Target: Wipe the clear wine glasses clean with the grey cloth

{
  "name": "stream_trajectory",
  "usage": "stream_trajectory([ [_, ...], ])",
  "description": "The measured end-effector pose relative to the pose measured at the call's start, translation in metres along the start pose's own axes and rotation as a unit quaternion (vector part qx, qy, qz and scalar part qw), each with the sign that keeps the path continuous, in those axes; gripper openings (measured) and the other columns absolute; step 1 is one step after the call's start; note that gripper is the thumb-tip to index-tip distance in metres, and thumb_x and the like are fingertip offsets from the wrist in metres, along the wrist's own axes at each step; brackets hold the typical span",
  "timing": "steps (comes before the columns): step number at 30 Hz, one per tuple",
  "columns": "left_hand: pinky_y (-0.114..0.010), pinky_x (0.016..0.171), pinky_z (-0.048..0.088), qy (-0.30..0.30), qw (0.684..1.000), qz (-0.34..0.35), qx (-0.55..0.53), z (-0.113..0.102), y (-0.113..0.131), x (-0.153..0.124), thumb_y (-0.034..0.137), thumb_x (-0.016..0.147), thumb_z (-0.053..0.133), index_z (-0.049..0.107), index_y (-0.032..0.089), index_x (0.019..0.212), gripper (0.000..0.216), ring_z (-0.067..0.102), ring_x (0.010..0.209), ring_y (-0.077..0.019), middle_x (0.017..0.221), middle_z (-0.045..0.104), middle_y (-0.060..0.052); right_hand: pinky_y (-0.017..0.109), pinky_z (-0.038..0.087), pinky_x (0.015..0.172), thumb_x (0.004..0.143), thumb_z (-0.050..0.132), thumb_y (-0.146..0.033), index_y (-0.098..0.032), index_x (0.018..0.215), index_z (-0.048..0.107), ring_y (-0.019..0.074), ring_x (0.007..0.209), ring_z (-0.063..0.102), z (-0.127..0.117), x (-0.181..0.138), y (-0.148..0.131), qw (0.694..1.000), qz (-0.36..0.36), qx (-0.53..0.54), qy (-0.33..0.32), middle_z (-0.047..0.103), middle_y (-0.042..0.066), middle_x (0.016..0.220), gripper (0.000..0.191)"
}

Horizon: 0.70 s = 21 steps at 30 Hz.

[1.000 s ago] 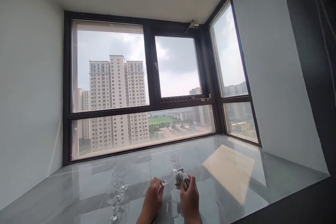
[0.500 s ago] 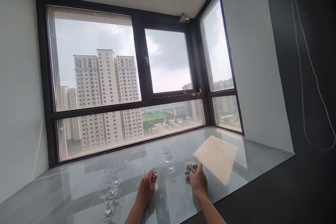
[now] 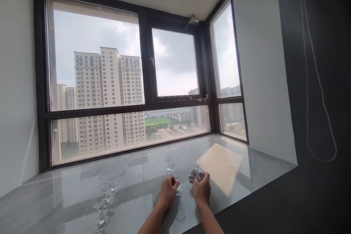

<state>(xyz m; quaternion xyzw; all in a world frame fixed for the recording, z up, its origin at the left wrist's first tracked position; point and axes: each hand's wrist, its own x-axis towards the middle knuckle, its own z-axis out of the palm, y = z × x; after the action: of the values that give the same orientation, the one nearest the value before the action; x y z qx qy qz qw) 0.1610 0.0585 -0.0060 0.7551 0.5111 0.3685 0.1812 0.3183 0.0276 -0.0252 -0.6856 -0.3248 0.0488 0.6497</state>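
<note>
My left hand (image 3: pixel 168 191) is closed at the stem of a clear stemmed glass (image 3: pixel 179 190), which is upright with its foot at the glossy sill. The fingers hide part of the stem, and the bowl is hard to make out against the reflections. Bunched in my right hand (image 3: pixel 202 188) is a grey cloth (image 3: pixel 195 174), held just above or on the sill; contact cannot be told. Just behind the held glass stand two more clear stemmed glasses (image 3: pixel 167 156), one partly overlapping the other.
At the left, a row of several stemmed glasses (image 3: pixel 101 222) stands on the shiny grey windowsill (image 3: pixel 131 208). Dark-framed windows (image 3: pixel 177 99) rise behind it. A sunlit patch (image 3: pixel 221 166) lies right of the cloth. A looped cord (image 3: pixel 307 117) hangs by the dark wall.
My left hand has moved right with the glass, bringing it near the two standing glasses. My right hand keeps the cloth and has shifted little. The view has turned slightly.
</note>
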Motion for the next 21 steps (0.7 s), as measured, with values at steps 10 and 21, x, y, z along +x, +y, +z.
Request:
stream_trajectory([
  [10,-0.035,0.080,0.044,0.183,0.955,0.170,0.163,-0.082,0.003,-0.083,0.023,0.086,0.059,0.059,0.022,0.099,0.013,0.060,0.086,-0.0229,0.088,0.062,-0.004,0.044,0.052,0.079,0.077,0.051,-0.046,-0.024,0.106,0.048,0.0367,0.094,0.071,-0.011,0.001,-0.003,0.998,0.055,0.011,0.009,0.072,0.018,0.104,0.037],
  [21,-0.060,0.101,0.045,0.560,0.825,-0.071,0.029,-0.198,-0.120,-0.140,0.058,0.070,0.072,0.041,0.022,0.125,0.073,0.054,0.103,-0.0297,0.114,0.048,-0.007,0.050,0.053,0.082,0.076,0.053,-0.048,-0.026,0.102,0.044,0.0394,0.099,0.070,-0.012,0.002,-0.004,0.997,0.075,0.000,-0.007,0.071,0.019,0.107,0.036],
])
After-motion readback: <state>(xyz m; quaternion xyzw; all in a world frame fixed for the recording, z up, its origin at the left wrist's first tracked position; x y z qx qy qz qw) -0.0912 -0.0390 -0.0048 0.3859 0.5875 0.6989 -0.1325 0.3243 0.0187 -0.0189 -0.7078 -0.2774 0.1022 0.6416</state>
